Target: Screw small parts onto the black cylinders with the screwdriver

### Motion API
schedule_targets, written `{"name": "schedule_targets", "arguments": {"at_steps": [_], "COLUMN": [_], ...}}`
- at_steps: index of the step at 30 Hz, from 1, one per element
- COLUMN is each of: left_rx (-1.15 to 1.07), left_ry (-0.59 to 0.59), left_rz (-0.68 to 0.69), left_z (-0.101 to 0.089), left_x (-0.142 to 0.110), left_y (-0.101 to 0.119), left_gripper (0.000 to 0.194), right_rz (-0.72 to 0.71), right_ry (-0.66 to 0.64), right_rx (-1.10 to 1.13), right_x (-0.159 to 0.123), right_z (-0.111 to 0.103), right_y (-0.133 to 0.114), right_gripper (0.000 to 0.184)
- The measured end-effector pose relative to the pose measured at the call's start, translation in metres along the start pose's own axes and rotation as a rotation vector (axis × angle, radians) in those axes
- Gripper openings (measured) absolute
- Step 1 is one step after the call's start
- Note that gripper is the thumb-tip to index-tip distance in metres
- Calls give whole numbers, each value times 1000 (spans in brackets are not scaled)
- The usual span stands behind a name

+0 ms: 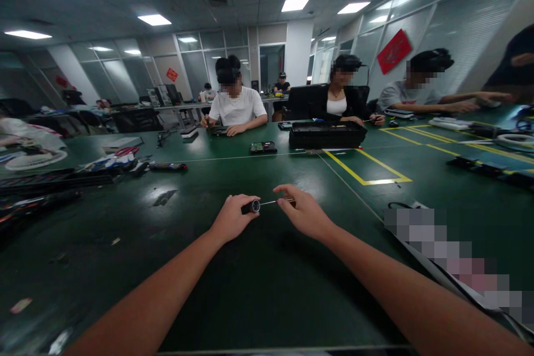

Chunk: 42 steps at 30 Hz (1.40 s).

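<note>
Screwdriver [269, 202], held in the right hand [306, 214], points at a black cylinder [249, 207] gripped by the left hand [229, 219], above the tabletop [233, 300], toward its near edge. Cylinder looks whole; contact and progress cannot be told.

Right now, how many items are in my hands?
2: a dark cylindrical part in the left hand, and a thin-shafted tool in the right hand, its shaft pointing at the part. Anything small behind the fingers would be hidden.
</note>
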<state>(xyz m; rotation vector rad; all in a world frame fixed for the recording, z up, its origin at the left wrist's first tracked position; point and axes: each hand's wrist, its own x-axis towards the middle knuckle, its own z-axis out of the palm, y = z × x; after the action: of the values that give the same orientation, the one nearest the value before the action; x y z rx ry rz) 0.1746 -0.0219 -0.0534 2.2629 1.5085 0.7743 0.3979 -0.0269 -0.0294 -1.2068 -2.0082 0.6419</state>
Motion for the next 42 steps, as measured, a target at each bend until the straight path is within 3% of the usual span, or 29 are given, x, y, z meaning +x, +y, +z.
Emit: {"name": "schedule_targets", "arguments": {"at_steps": [6,13,19,24,29,33,42], "left_rx": [-3,-2,2,4,31,64,75], "left_ry": [-2,8,12,21,88,14,-48], "left_rz": [5,-12,8,-2,44,-6,-19], "left_z": [0,0,3,3,-2,-3,-3], "left_x": [0,0,0,1,3,5,3], "left_y": [3,3,-3,1,5,1,-1], "left_gripper": [33,35,35,37,38,39,41], "right_rz": [32,-3,61,120,401,443,267], "right_ry": [70,49,94,170,259,365,331], "right_rx": [-25,102,77,459,937,855,627], "right_x": [3,-2,1,6,14,16,13], "right_z": [3,2,3,7,8,9,8], "right_y": [5,-2,2,6,16,23,22], "right_gripper": [33,35,27,19,26,24,34]}}
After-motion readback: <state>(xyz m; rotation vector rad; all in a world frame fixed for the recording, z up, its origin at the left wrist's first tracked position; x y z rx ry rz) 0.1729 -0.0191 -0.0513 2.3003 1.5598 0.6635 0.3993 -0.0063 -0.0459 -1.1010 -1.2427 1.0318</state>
